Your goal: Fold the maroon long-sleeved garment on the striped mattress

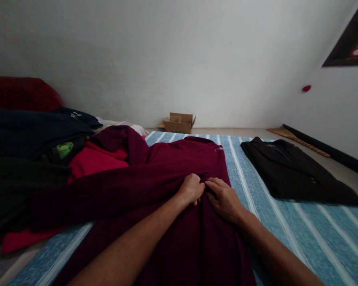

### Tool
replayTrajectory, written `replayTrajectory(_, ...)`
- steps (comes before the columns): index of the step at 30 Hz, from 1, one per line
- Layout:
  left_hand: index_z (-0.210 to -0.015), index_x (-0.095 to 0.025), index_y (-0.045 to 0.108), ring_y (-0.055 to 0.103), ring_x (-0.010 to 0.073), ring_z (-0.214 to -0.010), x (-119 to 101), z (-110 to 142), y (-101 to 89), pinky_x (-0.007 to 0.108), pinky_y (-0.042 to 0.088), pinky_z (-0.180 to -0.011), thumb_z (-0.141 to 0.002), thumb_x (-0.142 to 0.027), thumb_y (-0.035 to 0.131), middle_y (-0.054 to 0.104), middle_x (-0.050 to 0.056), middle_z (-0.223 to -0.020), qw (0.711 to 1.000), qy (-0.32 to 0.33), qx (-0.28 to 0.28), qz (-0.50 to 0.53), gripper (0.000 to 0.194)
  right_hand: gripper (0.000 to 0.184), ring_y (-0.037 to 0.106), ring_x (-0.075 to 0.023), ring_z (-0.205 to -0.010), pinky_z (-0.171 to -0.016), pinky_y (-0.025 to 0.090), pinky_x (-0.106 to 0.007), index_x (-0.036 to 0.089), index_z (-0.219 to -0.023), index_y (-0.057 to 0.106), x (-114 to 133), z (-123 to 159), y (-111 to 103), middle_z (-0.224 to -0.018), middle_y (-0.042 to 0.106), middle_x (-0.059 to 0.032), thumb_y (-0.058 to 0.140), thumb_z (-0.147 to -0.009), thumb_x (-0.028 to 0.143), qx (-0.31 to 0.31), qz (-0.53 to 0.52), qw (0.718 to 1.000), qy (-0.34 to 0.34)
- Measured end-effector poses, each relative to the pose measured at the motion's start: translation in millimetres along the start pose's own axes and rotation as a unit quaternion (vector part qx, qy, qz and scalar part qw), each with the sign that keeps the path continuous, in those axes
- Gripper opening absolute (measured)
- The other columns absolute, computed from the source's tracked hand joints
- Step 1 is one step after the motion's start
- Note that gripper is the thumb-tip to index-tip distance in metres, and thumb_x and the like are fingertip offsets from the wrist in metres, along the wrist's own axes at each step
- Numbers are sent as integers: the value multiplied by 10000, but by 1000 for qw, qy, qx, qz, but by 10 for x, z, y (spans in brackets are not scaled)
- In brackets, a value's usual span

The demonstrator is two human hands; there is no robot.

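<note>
A maroon long-sleeved top [173, 159] lies spread over the striped sheet, one sleeve stretched out to the left. My left hand [192, 188] is closed in a fist on the fabric near the middle of the top. Right beside it, my right hand [223, 198] has its fingers bent and pressed together on the same fabric, by a fold that runs down toward me. The two hands almost touch at the fingertips. Dim light and the fingers hide exactly how the cloth is pinched.
A folded black garment [295, 171] lies on the striped sheet [244, 171] at right. Piled clothes, including a dark blue garment [35, 131] and a bright red one [95, 163], are at left. A cardboard box [179, 124] stands by the wall.
</note>
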State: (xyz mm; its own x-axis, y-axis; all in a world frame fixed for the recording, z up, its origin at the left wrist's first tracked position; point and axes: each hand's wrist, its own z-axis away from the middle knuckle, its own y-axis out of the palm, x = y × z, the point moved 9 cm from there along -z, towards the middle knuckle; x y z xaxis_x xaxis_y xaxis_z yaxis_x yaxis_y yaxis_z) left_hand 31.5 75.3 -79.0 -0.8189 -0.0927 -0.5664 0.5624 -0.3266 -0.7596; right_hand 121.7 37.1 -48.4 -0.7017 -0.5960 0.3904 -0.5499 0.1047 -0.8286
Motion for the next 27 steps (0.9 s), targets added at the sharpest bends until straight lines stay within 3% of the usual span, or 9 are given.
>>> replayTrajectory(4, -745, -114, 613, 490, 99, -326, 42, -37, -21, 181, 369, -377, -812, -279, 439, 573, 6, -456, 999, -10, 1, -41, 250, 225, 532, -201, -1033, -874, 449, -332, 175, -1037, 603, -2, 12, 8, -1117, 587, -95, 462, -863, 192, -18, 1, 1000, -10)
replayTrajectory(9, -748, -148, 634, 582, 135, -441, 6, -8, -131, 210, 425, -502, -793, -312, 478, 605, 32, -494, 993, 15, -64, -94, 231, 230, 527, -216, -1042, -871, 454, -346, 182, -1044, 595, 13, 26, 8, -1117, 586, -95, 466, -854, 191, -25, 12, 1000, -6)
replayTrajectory(17, -834, -157, 656, 650, 263, -882, -48, 47, -186, 298, 469, -709, -787, -315, 483, 687, 149, -908, 979, 35, -95, -177, 239, 209, 537, -212, -1017, -871, 452, -345, 185, -1014, 605, 22, 31, 23, -1065, 598, -89, 460, -864, 196, -24, 17, 1000, -1)
replayTrajectory(27, -927, -162, 648, 633, 314, -936, -129, 134, -178, 391, 482, -755, -818, -303, 445, 673, 169, -974, 971, 37, -95, -218, 270, 181, 542, -199, -1005, -873, 446, -325, 181, -951, 621, 26, 15, 8, -1040, 606, -85, 461, -868, 184, -22, 16, 1000, 8)
